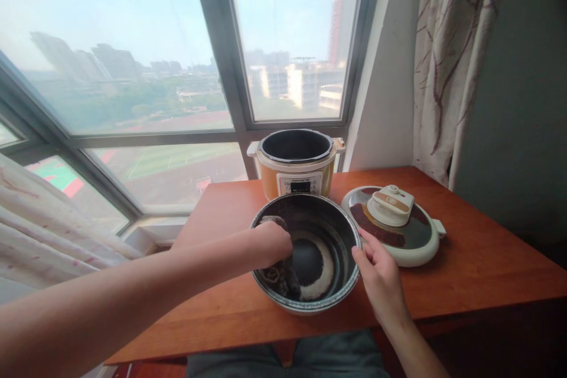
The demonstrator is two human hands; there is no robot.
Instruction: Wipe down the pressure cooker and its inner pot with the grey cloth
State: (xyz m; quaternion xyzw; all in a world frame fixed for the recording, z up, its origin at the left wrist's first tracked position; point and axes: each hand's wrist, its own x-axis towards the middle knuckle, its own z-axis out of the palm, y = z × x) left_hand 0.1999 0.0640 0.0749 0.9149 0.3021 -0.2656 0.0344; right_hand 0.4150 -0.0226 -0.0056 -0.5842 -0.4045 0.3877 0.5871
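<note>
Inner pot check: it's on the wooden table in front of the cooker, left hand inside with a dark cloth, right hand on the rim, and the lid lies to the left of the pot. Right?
Not quite. In the head view the lid lies to the right of the inner pot, not the left. The rest holds: the pot sits on the wooden table in front of the cooker, left hand inside with a dark cloth, right hand on the rim.

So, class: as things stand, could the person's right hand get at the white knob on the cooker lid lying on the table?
Probably yes. The right hand rests on the rim of the inner pot, and the lid lies just beside it on the table, its knob facing up with nothing between them.
</note>
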